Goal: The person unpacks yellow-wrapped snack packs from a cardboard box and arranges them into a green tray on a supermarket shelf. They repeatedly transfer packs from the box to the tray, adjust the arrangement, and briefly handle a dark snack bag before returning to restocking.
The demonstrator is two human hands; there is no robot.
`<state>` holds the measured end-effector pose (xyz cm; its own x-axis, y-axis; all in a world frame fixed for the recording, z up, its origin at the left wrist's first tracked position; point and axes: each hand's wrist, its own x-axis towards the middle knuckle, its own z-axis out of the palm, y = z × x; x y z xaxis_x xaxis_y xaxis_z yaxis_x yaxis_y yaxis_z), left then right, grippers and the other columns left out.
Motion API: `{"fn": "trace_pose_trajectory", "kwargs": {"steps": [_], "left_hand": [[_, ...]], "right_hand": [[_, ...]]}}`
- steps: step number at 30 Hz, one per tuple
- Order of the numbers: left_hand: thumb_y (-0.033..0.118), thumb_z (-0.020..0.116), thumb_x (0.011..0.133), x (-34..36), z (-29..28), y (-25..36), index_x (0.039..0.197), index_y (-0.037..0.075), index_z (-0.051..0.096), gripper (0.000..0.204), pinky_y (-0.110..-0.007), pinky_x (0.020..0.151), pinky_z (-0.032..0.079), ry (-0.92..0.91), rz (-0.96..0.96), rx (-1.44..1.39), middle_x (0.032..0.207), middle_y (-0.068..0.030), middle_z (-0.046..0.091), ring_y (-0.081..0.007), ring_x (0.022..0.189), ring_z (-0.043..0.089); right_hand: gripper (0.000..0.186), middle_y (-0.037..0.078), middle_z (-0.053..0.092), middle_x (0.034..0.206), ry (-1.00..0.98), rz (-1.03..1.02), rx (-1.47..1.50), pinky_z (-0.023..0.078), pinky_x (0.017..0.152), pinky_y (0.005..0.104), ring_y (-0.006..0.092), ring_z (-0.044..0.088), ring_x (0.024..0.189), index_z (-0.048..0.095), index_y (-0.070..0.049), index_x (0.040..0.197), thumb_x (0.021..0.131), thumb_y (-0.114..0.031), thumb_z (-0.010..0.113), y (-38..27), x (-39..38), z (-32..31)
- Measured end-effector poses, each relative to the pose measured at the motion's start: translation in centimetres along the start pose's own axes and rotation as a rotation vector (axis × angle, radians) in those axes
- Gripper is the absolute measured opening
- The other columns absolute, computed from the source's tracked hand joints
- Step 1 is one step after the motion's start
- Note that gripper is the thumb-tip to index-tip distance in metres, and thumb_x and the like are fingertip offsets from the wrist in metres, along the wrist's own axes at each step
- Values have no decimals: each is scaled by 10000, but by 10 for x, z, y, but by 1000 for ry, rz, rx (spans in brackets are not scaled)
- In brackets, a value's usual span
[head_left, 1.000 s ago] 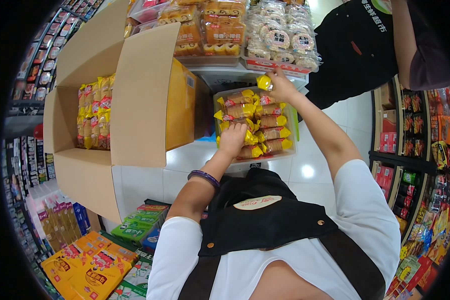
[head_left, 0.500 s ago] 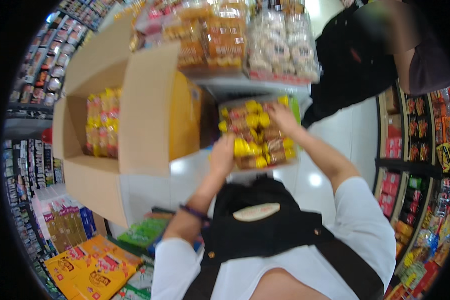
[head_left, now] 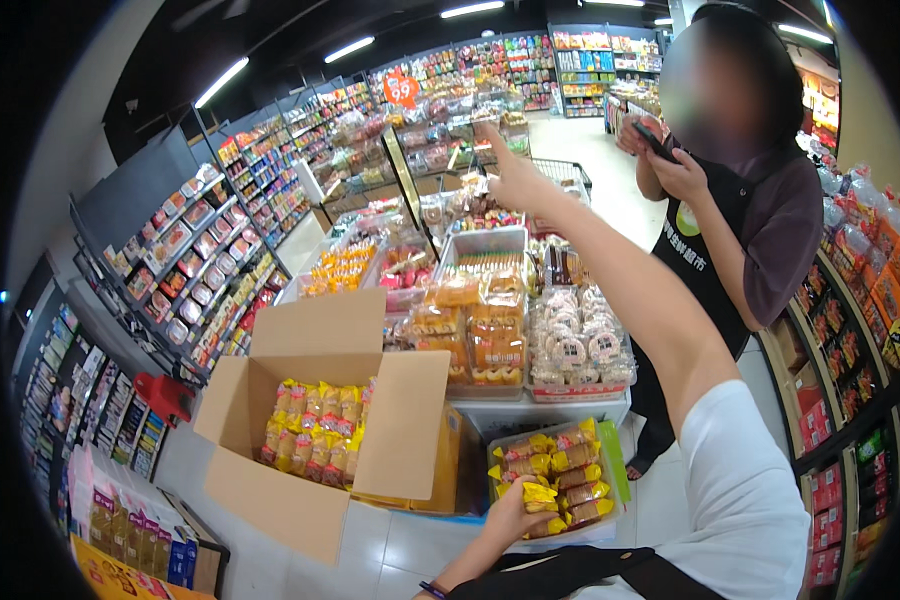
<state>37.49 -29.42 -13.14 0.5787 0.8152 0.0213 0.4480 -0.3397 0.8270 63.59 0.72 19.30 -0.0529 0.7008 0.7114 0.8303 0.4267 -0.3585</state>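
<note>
My left hand (head_left: 513, 515) is closed around a yellow-ended wrapped bread roll (head_left: 540, 497) at the left side of a clear bin (head_left: 492, 462). Several more wrapped rolls (head_left: 578, 458), brown with yellow ends, lie in rows in that bin. My right arm reaches up and forward over the display. At its end, my right hand (head_left: 515, 183) points with the index finger stretched out and nothing in it. To the left stands an open cardboard box (head_left: 415, 425) holding similar yellow-and-brown wrapped rolls (head_left: 315, 430).
A person (head_left: 745, 200) in a black apron stands at the right, holding a phone (head_left: 654, 142). Beyond the bin, the display holds packaged pastries (head_left: 495, 335) and clear tubs of round snacks (head_left: 580, 345). Shelves (head_left: 825, 430) line the right side. A red object (head_left: 165, 397) stands at the left.
My view has tilted up. My right hand has left the bin and risen forward into a pointing pose. My left hand stays at the bin, now gripping a roll. The other person shows more fully.
</note>
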Motion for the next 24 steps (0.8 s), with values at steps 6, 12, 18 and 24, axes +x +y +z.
{"fn": "trace_pose_trajectory", "kwargs": {"steps": [6, 12, 18, 24], "left_hand": [[395, 840, 679, 6, -9, 15, 1156, 33, 521, 678, -396, 820, 516, -15, -85, 59, 1016, -186, 660, -350, 979, 639], [391, 848, 637, 10, -4, -29, 1250, 27, 481, 802, -447, 886, 491, 87, -51, 248, 1192, -233, 509, -430, 1105, 525], [266, 868, 590, 28, 39, -34, 1166, 19, 424, 768, -471, 812, 496, -11, 9, 266, 1110, -228, 538, -418, 1016, 570], [308, 888, 576, 3, 88, -22, 1174, 9, 441, 804, -457, 867, 471, -376, -116, 278, 1089, -228, 568, -425, 1022, 566]], "right_hand": [[833, 152, 679, 797, -384, 383, 66, 534, 505, 328, 196, 638, 585, 42, -110, 1530, 841, -107, 509, -70, 74, -60], [780, 184, 630, 1149, -911, -125, 413, 484, 865, 365, 293, 620, 1018, 329, -60, 1444, 846, -421, 675, -74, -104, 5], [847, 218, 582, 1217, -1058, 168, 526, 464, 944, 359, 294, 581, 1119, 347, -19, 1428, 740, -217, 798, -33, -426, 45], [700, 159, 636, 1085, -1088, 782, 736, 515, 823, 324, 205, 638, 949, 428, -38, 1370, 778, -174, 775, -43, -532, 30]]}}
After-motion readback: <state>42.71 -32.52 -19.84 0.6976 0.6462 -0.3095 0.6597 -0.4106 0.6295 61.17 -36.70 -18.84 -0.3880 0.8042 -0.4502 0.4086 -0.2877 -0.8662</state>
